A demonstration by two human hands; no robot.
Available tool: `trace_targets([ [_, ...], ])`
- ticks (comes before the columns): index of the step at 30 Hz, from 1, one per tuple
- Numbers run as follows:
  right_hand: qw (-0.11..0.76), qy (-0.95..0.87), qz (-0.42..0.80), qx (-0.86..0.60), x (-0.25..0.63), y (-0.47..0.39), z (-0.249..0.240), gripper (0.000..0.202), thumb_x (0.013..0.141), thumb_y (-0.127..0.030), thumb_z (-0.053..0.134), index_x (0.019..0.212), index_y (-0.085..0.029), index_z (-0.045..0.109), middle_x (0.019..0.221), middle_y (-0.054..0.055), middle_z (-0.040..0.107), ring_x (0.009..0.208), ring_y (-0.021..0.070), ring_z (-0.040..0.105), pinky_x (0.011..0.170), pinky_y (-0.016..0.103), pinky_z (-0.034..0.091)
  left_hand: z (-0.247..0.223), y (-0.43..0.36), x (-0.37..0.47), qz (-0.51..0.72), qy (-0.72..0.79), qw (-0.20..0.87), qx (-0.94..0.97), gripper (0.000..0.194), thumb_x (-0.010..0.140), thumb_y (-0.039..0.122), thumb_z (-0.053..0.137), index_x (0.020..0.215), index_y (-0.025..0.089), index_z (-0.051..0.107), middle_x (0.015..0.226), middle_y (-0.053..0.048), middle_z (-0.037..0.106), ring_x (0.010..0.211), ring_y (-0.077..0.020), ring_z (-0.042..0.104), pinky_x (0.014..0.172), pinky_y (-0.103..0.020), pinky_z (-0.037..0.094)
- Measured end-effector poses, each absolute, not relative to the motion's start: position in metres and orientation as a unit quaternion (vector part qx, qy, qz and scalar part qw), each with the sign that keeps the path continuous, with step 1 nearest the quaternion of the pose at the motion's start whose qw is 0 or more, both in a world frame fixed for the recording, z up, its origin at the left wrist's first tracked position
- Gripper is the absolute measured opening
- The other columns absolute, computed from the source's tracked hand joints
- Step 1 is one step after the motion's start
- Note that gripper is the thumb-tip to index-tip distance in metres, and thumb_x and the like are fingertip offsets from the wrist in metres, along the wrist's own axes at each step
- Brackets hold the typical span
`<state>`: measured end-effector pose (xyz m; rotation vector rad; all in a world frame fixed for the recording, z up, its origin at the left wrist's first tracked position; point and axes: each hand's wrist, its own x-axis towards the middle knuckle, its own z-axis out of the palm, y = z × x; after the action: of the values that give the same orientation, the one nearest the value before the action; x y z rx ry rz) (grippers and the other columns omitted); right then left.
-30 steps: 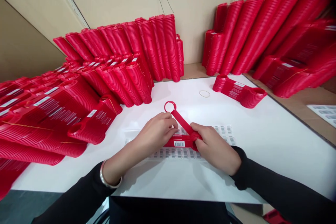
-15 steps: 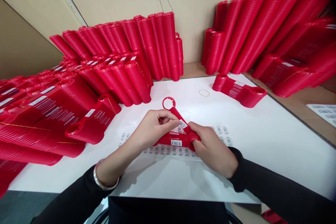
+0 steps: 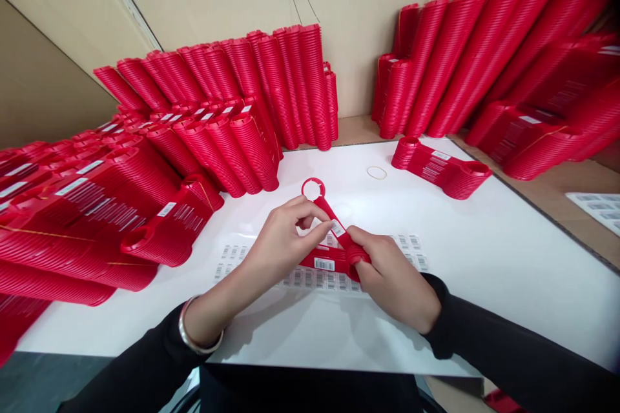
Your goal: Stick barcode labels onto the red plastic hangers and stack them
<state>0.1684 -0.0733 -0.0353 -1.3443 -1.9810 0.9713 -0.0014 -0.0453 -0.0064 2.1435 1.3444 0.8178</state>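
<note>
A flat red plastic piece with a ring [image 3: 314, 189] at its far end slants up from my right hand [image 3: 394, 277]. That hand is closed around the near ends of this piece and several others like it. A white barcode label [image 3: 338, 228] lies on the slanted piece. My left hand [image 3: 285, 232] has thumb and forefinger pinched together at the label's left edge; its other fingers are curled. Below, another red piece [image 3: 310, 261] carries its own barcode label [image 3: 324, 264], partly behind my left hand. A sheet of barcode labels [image 3: 411, 251] lies beneath my hands.
Stacked red pieces [image 3: 252, 148] crowd the left and back of the white table [image 3: 508, 271]. More tall stacks [image 3: 450, 64] stand at the back right. A short stack [image 3: 440, 168] lies near a rubber band [image 3: 376, 172]. Another label sheet [image 3: 598, 206] is at far right.
My left hand has shifted slightly right, its thumb and forefinger still at the slanted piece's label. The lower red piece is a little more covered by it. My right hand keeps its hold.
</note>
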Motion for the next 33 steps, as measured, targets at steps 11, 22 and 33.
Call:
trace_targets([
  [11, 0.273, -0.767, 0.344, -0.468, 0.17, -0.075, -0.033, 0.02, 0.065, -0.002, 0.035, 0.071, -0.021, 0.037, 0.066, -0.001, 0.053, 0.059, 0.013, 0.045, 0.055, 0.025, 0.031, -0.018, -0.034, -0.007, 0.362, 0.432, 0.028, 0.826, 0.059, 0.069, 0.052, 0.066, 0.11, 0.019, 0.038, 0.131, -0.016, 0.036, 0.117, -0.0288, 0.04, 0.09, -0.044, 0.041],
  [22, 0.237, -0.816, 0.311, -0.425, 0.179, -0.075, -0.034, 0.03, 0.064, 0.0, 0.036, 0.084, -0.019, 0.049, 0.083, 0.003, 0.061, 0.073, 0.0158, 0.053, 0.065, 0.027, 0.038, 0.006, -0.039, -0.029, 0.315, 0.431, 0.178, 0.826, 0.012, 0.087, 0.027, 0.05, 0.096, 0.019, 0.05, 0.087, -0.001, 0.053, 0.078, -0.0119, 0.052, 0.071, -0.025, 0.043],
  [33, 0.152, -0.894, 0.111, -0.407, 0.186, -0.09, -0.05, 0.018, 0.079, -0.008, 0.041, 0.088, -0.014, 0.055, 0.081, 0.009, 0.055, 0.077, 0.0216, 0.047, 0.068, 0.035, 0.04, -0.016, -0.092, -0.048, 0.058, 0.395, 0.139, 0.906, 0.042, 0.086, 0.045, 0.048, 0.12, 0.021, 0.046, 0.112, -0.008, 0.052, 0.101, -0.022, 0.049, 0.086, -0.036, 0.044],
])
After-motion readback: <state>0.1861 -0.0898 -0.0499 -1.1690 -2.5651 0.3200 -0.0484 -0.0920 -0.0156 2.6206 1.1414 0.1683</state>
